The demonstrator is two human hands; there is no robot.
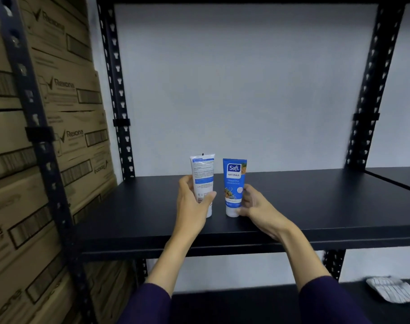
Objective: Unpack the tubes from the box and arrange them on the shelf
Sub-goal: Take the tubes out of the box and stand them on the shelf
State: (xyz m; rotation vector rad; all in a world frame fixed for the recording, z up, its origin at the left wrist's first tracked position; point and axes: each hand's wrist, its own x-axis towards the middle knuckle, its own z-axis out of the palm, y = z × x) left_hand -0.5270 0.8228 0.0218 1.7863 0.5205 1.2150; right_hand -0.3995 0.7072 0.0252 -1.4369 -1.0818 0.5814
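The black shelf board (316, 202) lies bare to the right of the blue Safi tube (234, 183) and to the left of the white tube (203, 181), with open room above up to the wall behind. The two tubes stand upright just beside each other, a narrow gap between. Slotted uprights (116, 90) bound the bay at both sides; stacked Rexona cartons (66, 136) fill the left.
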